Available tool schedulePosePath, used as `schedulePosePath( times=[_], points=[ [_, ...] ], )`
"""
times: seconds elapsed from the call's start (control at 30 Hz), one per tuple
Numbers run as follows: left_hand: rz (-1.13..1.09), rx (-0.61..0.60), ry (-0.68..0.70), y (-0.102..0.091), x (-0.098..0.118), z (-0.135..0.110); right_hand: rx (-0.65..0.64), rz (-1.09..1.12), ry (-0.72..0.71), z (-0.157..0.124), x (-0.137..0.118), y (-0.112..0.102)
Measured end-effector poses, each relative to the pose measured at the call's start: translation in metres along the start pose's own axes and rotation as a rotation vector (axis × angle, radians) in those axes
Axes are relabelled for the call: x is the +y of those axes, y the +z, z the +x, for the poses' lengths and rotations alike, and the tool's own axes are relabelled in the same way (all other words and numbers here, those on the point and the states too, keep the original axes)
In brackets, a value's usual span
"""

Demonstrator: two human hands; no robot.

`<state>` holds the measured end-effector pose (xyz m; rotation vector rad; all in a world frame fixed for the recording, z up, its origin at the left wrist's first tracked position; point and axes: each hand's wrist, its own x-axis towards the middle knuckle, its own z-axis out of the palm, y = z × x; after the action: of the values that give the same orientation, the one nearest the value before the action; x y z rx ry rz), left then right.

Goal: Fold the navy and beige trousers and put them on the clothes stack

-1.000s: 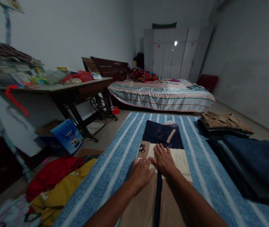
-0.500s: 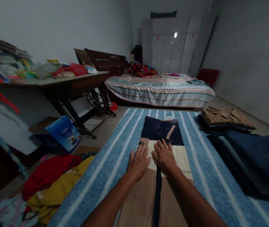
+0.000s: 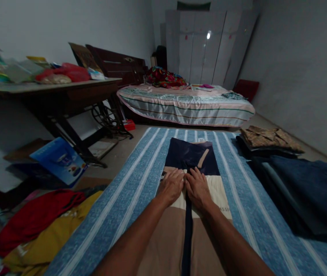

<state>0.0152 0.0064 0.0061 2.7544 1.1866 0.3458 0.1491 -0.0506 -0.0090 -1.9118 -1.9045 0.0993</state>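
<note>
A colour-block garment in navy, cream and brown (image 3: pixel 160 237) lies lengthwise before me, with a dark strip running down its middle. My left hand (image 3: pixel 172 187) rests on its cream band just left of the strip, palm down and fingers laid flat. Close beside it, my right hand (image 3: pixel 198 188) presses on the cream band right of the strip, with its fingers extended and slightly bent. The fingertips of both hands nearly meet at the middle, below the navy part (image 3: pixel 188 153). Part of the cream band is hidden under my hands.
The garment lies on a blue striped cover (image 3: pixel 129 184). At right are folded jeans (image 3: pixel 304 191) and a patterned brown cloth (image 3: pixel 270 138). Red clothing (image 3: pixel 37 218) and yellow clothing (image 3: pixel 54 234) lie at left, near a treadle table (image 3: pixel 74 92). A bed (image 3: pixel 186 107) stands beyond.
My left hand has moved right across the cream band, closing the gap to my right hand. The right hand stays nearly in place on the garment. The view has shifted slightly.
</note>
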Motion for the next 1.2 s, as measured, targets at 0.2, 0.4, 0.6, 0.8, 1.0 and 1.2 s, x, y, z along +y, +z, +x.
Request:
schedulePosePath(
  times=[0.2,0.4,0.6,0.8,1.0,1.2],
  points=[
    [0.022,-0.014,0.008,0.000,0.003,-0.003,-0.016,-0.057,0.058,0.003,-0.001,0.005],
    [0.046,0.035,0.044,0.012,-0.004,-0.002,-0.029,-0.082,0.113,0.006,-0.005,0.003],
    [0.086,0.047,0.069,0.014,-0.005,-0.002,-0.043,-0.089,0.144,0.006,-0.009,0.000],
    [0.119,0.027,0.096,0.009,-0.005,-0.002,-0.050,-0.061,0.152,0.007,-0.009,-0.002],
    [0.152,-0.032,0.076,0.006,-0.003,0.000,-0.063,-0.013,0.131,0.007,-0.006,-0.005],
    [0.146,-0.043,0.054,0.009,-0.003,0.002,-0.050,0.010,0.102,0.006,-0.006,-0.002]
  ],
)
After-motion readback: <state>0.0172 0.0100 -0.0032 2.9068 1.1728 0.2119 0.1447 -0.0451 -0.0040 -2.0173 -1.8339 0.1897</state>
